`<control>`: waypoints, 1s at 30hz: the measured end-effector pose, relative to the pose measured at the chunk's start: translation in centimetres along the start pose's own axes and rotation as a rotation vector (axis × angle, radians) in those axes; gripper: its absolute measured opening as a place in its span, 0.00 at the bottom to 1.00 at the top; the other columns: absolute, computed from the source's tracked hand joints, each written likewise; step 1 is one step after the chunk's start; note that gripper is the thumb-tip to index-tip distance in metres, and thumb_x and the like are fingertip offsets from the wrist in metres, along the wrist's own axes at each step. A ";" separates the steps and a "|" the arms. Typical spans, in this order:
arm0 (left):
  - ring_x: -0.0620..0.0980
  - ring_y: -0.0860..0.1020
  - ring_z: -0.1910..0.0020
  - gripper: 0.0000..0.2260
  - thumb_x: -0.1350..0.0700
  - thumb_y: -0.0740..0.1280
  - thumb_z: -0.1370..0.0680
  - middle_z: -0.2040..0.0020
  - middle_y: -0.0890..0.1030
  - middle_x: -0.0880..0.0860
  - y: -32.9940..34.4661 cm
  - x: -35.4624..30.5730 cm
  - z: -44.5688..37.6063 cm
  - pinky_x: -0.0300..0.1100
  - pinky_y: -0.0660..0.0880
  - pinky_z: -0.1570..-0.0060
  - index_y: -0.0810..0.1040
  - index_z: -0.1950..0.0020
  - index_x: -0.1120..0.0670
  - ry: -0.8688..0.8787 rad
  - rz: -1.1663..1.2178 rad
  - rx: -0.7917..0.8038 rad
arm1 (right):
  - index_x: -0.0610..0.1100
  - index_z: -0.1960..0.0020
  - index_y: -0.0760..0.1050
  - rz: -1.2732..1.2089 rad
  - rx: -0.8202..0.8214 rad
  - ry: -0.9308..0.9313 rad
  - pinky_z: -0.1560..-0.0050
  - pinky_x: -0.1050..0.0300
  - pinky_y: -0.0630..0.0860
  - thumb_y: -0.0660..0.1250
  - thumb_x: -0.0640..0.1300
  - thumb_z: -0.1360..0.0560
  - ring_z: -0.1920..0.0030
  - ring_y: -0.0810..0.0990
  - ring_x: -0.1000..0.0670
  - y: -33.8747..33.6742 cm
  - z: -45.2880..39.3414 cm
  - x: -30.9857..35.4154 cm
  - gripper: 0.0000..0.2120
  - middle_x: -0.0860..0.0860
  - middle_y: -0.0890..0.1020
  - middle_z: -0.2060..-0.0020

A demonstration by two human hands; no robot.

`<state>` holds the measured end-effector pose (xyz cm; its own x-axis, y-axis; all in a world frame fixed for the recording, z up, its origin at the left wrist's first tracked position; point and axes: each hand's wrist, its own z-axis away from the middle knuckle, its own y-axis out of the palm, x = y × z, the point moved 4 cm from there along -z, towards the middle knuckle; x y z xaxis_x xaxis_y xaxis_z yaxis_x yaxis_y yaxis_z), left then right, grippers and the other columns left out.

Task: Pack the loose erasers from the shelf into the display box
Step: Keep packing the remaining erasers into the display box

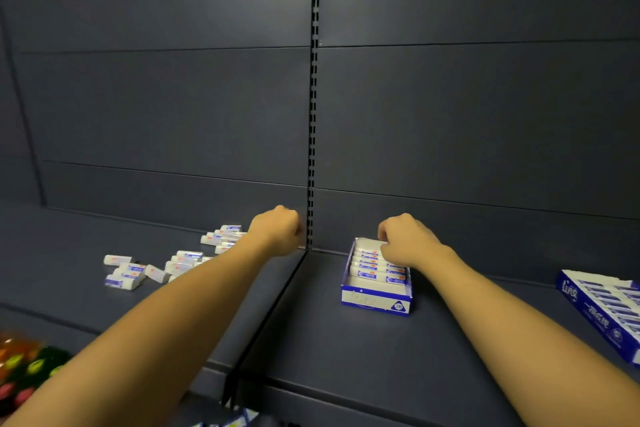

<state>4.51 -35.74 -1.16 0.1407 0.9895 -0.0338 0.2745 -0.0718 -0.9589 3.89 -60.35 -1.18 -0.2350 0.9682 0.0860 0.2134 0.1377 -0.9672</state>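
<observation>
Down in the bottom left corner there is a blur of bright orange, green and pink packets (20, 371), cut off by the edge and too smeared to name. Further back on the dark grey shelf (329, 350) lie the loose erasers (156, 269), white with blue sleeves, scattered in a rough band; the nearer ones sit apart from each other, the farther ones bunch up by the back panel, and several are partly hidden behind the left forearm. The left hand (277, 229) hangs over the far end of that bunch, close to the slotted upright (313, 114), fingers curled under so only its back shows; I cannot tell whether it holds anything. Right of the shelf seam stands the display box (375, 302), blue and white, open on top, with a row of erasers lying flat inside and its front part bare. The right hand (405, 241) is down in the far end of the box, fingers bent onto the erasers there, though what it pinches, if anything, is covered by the hand itself. At the far right a second blue box (602, 308) lies at a slant, its end cut off by the frame.
</observation>
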 end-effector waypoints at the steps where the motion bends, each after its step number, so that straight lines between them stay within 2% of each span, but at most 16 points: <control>1: 0.60 0.80 0.50 0.12 0.57 0.62 0.22 0.44 0.81 0.55 -0.4 0.2 0.5 0.47 0.79 0.52 0.84 0.47 0.53 -0.006 -0.021 -0.008 | 0.46 0.43 0.78 0.000 0.004 -0.016 0.53 0.52 0.82 0.68 0.43 0.25 0.52 0.81 0.48 0.0 0.1 0.8 0.11 0.47 0.82 0.49; 7: 0.60 0.80 0.54 0.08 0.59 0.62 0.23 0.49 0.81 0.55 -2.4 2.5 3.7 0.46 0.78 0.57 0.81 0.52 0.55 -0.077 -0.064 -0.038 | 0.42 0.44 0.80 -0.011 0.029 -0.109 0.51 0.48 0.82 0.67 0.41 0.25 0.51 0.82 0.43 -0.1 0.6 5.8 0.11 0.44 0.82 0.49; 9: 0.59 0.81 0.53 0.09 0.58 0.63 0.23 0.49 0.82 0.55 -2.8 3.7 4.6 0.49 0.81 0.53 0.82 0.49 0.55 -0.111 -0.063 -0.032 | 0.40 0.43 0.79 -0.024 0.048 -0.122 0.51 0.47 0.82 0.67 0.40 0.25 0.51 0.82 0.42 -0.1 0.6 7.3 0.12 0.43 0.82 0.49; 13: 0.58 0.82 0.51 0.10 0.57 0.64 0.22 0.47 0.83 0.55 -3.3 6.8 6.0 0.50 0.82 0.51 0.82 0.45 0.55 -0.172 -0.068 -0.034 | 0.40 0.42 0.79 -0.046 0.070 -0.125 0.48 0.46 0.82 0.66 0.40 0.25 0.50 0.82 0.42 -0.3 0.4 10.0 0.13 0.43 0.81 0.47; 16: 0.58 0.82 0.51 0.11 0.57 0.64 0.21 0.46 0.83 0.55 -3.8 9.3 6.9 0.51 0.82 0.49 0.82 0.43 0.56 -0.182 -0.071 -0.039 | 0.40 0.43 0.79 -0.049 0.077 -0.110 0.50 0.49 0.81 0.66 0.40 0.26 0.51 0.81 0.42 -0.3 0.3 12.1 0.12 0.44 0.80 0.48; 18: 0.56 0.82 0.54 0.10 0.58 0.63 0.21 0.49 0.83 0.56 -4.1 11.0 7.3 0.51 0.83 0.51 0.82 0.45 0.56 -0.187 -0.071 -0.041 | 0.40 0.45 0.78 -0.043 0.077 -0.100 0.52 0.50 0.80 0.65 0.40 0.26 0.52 0.80 0.42 -0.2 0.1 13.5 0.11 0.44 0.79 0.49; 22: 0.54 0.82 0.56 0.10 0.56 0.63 0.20 0.51 0.83 0.54 -4.9 14.1 8.0 0.49 0.82 0.54 0.83 0.45 0.55 -0.176 -0.078 -0.043 | 0.40 0.43 0.78 -0.036 0.078 -0.075 0.50 0.49 0.82 0.64 0.39 0.27 0.52 0.80 0.43 -0.3 -0.2 16.7 0.13 0.45 0.79 0.49; 26: 0.52 0.78 0.60 0.09 0.56 0.63 0.19 0.56 0.80 0.54 -5.5 16.8 8.6 0.43 0.75 0.62 0.81 0.47 0.57 -0.144 -0.088 -0.046 | 0.41 0.43 0.78 -0.029 0.058 -0.057 0.53 0.49 0.82 0.65 0.39 0.26 0.53 0.80 0.44 -0.6 -0.6 20.2 0.13 0.45 0.79 0.50; 30: 0.53 0.79 0.59 0.09 0.56 0.62 0.18 0.56 0.80 0.54 -5.7 19.7 9.1 0.43 0.73 0.62 0.81 0.48 0.57 -0.105 -0.078 -0.043 | 0.41 0.42 0.78 -0.014 0.039 -0.032 0.54 0.50 0.81 0.65 0.39 0.26 0.54 0.80 0.44 -0.4 -0.4 23.5 0.13 0.45 0.79 0.50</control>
<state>-2.92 -14.65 1.11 0.0177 0.9998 0.0089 0.3216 0.0028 -0.9469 -1.36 -37.62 1.35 -0.2681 0.9589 0.0926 0.1732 0.1425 -0.9745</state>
